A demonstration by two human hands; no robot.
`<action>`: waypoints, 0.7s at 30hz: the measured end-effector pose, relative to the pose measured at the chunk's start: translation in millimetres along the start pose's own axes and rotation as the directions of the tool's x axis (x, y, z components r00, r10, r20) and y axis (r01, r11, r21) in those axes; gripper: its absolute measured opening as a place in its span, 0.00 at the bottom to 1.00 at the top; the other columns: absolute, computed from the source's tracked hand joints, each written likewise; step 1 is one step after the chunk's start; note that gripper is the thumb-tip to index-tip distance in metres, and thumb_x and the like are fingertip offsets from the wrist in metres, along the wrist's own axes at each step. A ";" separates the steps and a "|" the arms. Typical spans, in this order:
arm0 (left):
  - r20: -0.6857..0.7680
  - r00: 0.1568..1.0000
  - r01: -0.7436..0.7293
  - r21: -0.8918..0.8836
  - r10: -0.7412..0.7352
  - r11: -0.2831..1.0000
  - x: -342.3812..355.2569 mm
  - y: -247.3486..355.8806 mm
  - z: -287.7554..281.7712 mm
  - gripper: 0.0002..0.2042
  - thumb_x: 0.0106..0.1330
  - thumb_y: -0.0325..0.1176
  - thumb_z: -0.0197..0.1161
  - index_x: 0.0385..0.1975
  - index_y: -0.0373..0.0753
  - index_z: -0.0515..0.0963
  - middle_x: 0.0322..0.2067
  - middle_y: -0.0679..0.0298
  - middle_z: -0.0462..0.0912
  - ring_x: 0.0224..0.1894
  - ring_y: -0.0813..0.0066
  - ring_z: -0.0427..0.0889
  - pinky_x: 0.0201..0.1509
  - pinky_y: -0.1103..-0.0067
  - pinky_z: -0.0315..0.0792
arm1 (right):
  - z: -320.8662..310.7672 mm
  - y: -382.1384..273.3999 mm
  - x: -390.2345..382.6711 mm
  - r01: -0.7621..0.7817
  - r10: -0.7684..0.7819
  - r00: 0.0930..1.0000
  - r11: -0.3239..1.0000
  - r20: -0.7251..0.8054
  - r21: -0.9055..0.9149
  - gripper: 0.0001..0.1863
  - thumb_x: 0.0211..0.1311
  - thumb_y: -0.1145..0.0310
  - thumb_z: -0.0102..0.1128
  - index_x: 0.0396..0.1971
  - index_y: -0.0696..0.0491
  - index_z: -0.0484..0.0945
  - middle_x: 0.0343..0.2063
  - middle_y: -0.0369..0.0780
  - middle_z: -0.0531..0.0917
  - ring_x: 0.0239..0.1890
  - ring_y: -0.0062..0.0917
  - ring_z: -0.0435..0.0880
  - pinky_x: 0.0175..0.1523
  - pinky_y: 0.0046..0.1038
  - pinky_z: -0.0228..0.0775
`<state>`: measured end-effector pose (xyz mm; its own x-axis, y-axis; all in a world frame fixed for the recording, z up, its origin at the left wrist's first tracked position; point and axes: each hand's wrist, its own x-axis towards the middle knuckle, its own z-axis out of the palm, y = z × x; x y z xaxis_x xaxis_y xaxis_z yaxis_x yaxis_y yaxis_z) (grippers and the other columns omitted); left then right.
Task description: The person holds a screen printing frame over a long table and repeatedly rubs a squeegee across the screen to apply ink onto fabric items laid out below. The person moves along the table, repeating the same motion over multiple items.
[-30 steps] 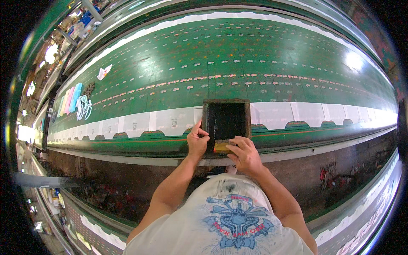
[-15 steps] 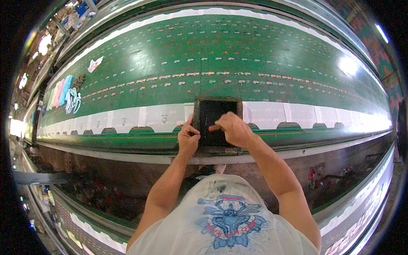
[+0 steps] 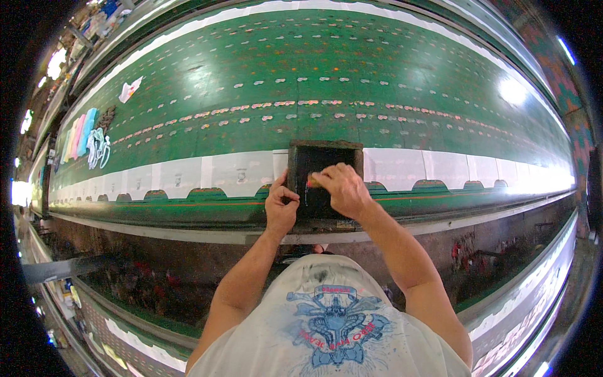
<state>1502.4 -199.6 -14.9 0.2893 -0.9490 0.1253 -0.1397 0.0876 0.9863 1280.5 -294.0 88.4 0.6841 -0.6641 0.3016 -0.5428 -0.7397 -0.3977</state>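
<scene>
A small dark-walled screen-printing frame (image 3: pixel 326 144) sits over the strip of white cut pieces near the front edge of the green table. My left hand (image 3: pixel 281 206) grips its left side, thumb and fingers closed at the edge. In my right hand (image 3: pixel 345 191), over the frame's black inside, is a small squeegee (image 3: pixel 319 181) with a yellowish body and a red end, partly hidden by my fingers. A thin pale line shows on the black surface below the red end. White cut pieces (image 3: pixel 242 177) left of the frame bear small dark prints.
The long green table (image 3: pixel 251 135) carries rows of small pale and orange marks. At its left lie coloured folded cloths (image 3: pixel 80 135), a tangle of white-blue strips (image 3: pixel 98 149) and a white scrap (image 3: pixel 130 90). A pale rail (image 3: pixel 188 235) runs along the near edge.
My right hand and the squeegee have shifted slightly within the frame, and the squeegee's angle has changed. My left hand stays at the frame's left side. The whole view has shifted a little.
</scene>
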 end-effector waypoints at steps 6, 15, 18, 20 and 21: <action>0.010 0.999 -0.035 0.096 0.034 0.995 3.1 9.6 -0.9 0.10 0.59 0.19 0.74 0.40 0.38 0.88 0.80 0.43 0.73 0.81 0.48 0.74 0.82 0.63 0.67 | 2.0 -37.5 -44.9 -0.015 0.015 0.997 1.000 0.078 0.009 0.29 0.58 0.80 0.66 0.62 0.52 0.89 0.52 0.43 0.89 0.56 0.42 0.86 0.66 0.44 0.79; 0.096 0.991 0.118 -0.231 -0.098 0.966 16.3 -2.6 -24.9 0.20 0.66 0.21 0.74 0.59 0.31 0.86 0.81 0.48 0.72 0.77 0.58 0.78 0.82 0.65 0.68 | -13.1 -63.2 -62.9 -0.061 0.054 0.985 0.997 0.163 0.037 0.22 0.64 0.66 0.77 0.58 0.50 0.91 0.56 0.44 0.89 0.65 0.43 0.84 0.72 0.45 0.76; 0.014 1.000 0.005 -0.238 -0.002 0.971 36.0 45.5 -34.6 0.21 0.67 0.19 0.72 0.61 0.31 0.85 0.75 0.50 0.79 0.75 0.60 0.80 0.82 0.64 0.70 | -42.2 -41.4 -57.1 0.028 -0.026 0.995 0.999 -0.096 0.019 0.16 0.62 0.71 0.79 0.50 0.51 0.92 0.51 0.43 0.91 0.60 0.43 0.87 0.67 0.47 0.80; -0.033 0.968 -0.250 -0.093 0.248 0.964 57.8 79.5 -58.3 0.20 0.68 0.18 0.71 0.60 0.31 0.86 0.71 0.51 0.83 0.74 0.60 0.81 0.81 0.64 0.70 | -86.3 -25.4 -43.4 0.077 -0.064 0.937 0.997 -0.344 0.024 0.14 0.62 0.72 0.79 0.48 0.50 0.93 0.45 0.42 0.93 0.52 0.43 0.91 0.61 0.47 0.84; -0.061 0.941 -0.337 -0.089 0.333 0.937 72.4 98.9 -68.9 0.18 0.69 0.18 0.70 0.59 0.32 0.87 0.67 0.52 0.86 0.72 0.60 0.82 0.81 0.64 0.71 | -119.6 -24.4 -37.2 0.068 -0.094 0.908 0.995 -0.409 -0.078 0.13 0.62 0.75 0.78 0.47 0.51 0.93 0.42 0.42 0.92 0.48 0.42 0.91 0.56 0.45 0.85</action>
<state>1574.8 -238.7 99.1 0.2833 -0.8454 0.4528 -0.1446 0.4291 0.8916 1210.0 -264.2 190.5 0.4726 -0.5777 0.6655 -0.5313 -0.7893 -0.3078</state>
